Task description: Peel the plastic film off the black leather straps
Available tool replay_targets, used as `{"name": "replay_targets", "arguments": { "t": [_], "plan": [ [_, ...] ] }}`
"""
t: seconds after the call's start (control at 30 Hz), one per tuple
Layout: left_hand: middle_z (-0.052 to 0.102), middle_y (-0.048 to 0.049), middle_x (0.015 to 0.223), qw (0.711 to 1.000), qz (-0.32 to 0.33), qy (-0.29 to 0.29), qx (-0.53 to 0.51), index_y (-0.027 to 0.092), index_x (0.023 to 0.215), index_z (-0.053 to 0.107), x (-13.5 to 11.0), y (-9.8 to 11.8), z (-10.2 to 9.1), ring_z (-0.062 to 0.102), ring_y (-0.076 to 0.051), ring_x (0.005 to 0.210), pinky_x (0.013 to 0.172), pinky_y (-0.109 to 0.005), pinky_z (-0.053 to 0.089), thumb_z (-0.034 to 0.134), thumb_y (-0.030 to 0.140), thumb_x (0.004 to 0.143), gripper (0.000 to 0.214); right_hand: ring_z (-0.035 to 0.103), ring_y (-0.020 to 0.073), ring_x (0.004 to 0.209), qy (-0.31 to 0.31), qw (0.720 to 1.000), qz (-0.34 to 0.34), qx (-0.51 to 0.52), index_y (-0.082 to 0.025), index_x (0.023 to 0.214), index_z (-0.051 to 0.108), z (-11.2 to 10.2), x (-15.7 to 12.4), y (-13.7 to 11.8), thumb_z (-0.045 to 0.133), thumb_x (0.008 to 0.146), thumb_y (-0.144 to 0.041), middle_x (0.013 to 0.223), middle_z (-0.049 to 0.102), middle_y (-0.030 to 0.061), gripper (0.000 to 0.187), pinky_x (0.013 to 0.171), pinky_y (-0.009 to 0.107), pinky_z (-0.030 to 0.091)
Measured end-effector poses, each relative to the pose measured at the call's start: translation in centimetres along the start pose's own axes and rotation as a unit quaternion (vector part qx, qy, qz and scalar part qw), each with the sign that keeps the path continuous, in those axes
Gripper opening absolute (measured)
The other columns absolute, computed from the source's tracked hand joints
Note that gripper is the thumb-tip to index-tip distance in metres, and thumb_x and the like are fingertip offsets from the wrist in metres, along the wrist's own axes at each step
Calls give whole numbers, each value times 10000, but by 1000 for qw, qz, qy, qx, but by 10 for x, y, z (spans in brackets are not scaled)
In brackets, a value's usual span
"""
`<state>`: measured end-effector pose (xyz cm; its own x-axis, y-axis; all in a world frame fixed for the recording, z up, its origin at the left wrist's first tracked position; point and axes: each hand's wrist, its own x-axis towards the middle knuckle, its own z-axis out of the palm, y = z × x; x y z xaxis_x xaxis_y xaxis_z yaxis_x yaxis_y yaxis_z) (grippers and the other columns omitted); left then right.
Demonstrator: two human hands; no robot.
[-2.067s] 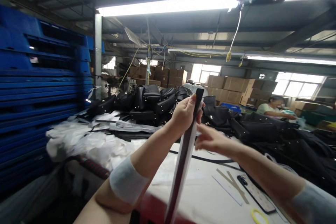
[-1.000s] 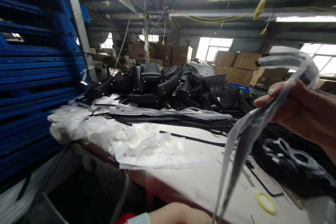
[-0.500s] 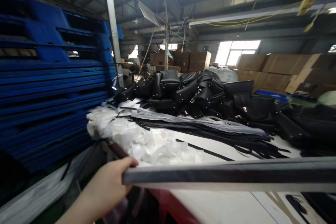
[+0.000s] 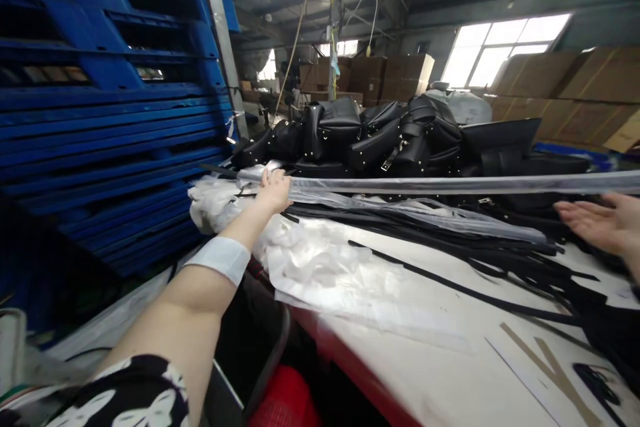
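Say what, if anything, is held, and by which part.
The left hand lies on the long pale strip near one end; gripping or pressing can't be told. The right hand is open, holding nothing.

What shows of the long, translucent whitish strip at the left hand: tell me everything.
The long, translucent whitish strip looks like thin plastic with greyish lengthwise streaks. Nearly straight and level in view, it crosses in front of the glossy black studded bags and runs out of frame at right. The left hand is on it toward its left end; the open right hand is just below it, contact unclear.
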<state>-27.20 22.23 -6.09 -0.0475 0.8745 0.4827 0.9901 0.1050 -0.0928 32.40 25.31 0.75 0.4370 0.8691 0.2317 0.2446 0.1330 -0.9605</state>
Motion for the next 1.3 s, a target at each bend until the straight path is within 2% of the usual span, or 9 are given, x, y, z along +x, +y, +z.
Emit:
{"name": "replay_targets", "arguments": {
  "t": [0.13,0.33,0.47,0.7,0.83,0.97,1.03,1.17,1.3],
  "plan": [
    [558,-173,1357,992,76,-51,-91,143,1246,597,-47,23,39,472,-299,1310,1183,-496,183,714,263,773,503,679,102,803,-50,979,182,77,-112,791,663,10,-47,42,510,975,-304,1288,602,256,307,764,346,466],
    [710,-114,1073,951,126,-127,-254,153,1001,701,-103,69,53,639,-272,1048,985,-410,461,598,310,874,227,680,162,726,-139,964,204,99,-179,935,726,2,-171,85,716,817,-348,869,730,118,206,675,280,505],
    [736,-69,1006,921,169,-165,-310,179,936,718,-129,132,49,668,-218,962,912,-337,497,545,275,913,199,641,152,662,-146,952,231,139,-176,878,724,-7,-249,111,855,634,-454,800,716,68,393,592,242,495],
    [747,-30,934,862,267,-256,-346,210,884,753,-183,263,44,681,-176,865,804,-256,513,579,260,892,181,606,122,648,-189,911,319,178,-167,872,704,-7,-361,151,796,714,-509,786,703,46,388,600,223,454],
    [720,-92,1065,867,262,-285,-314,183,987,734,-181,324,50,666,-215,996,895,-301,490,516,197,914,231,597,104,647,-212,901,337,174,-175,882,691,-11,-391,155,773,741,-517,801,708,35,378,618,212,437],
    [646,-214,1186,884,226,-306,-270,96,1085,675,-162,362,55,596,-337,1135,961,-424,460,758,328,756,412,601,114,648,-209,910,322,159,-178,887,681,-22,-401,156,755,741,-557,802,709,36,412,624,226,433],
    [663,-189,1143,882,223,-325,-257,98,1030,676,-154,372,57,606,-324,1102,964,-464,454,804,371,712,438,601,126,644,-195,920,309,144,-178,881,680,-29,-403,159,745,732,-585,798,707,42,438,618,241,433],
    [693,-67,1018,869,233,-343,-271,146,925,672,-148,374,60,633,-216,1002,965,-457,457,652,389,880,249,601,149,623,-170,931,297,128,-179,853,676,-41,-403,169,743,688,-640,782,704,52,494,594,263,432],
    [704,-88,959,859,225,-322,-327,154,845,696,-151,366,61,637,-218,968,946,-415,456,576,333,926,231,605,148,636,-165,934,288,130,-182,850,681,-44,-401,181,748,680,-643,781,704,51,496,598,259,437]
  ]
}}
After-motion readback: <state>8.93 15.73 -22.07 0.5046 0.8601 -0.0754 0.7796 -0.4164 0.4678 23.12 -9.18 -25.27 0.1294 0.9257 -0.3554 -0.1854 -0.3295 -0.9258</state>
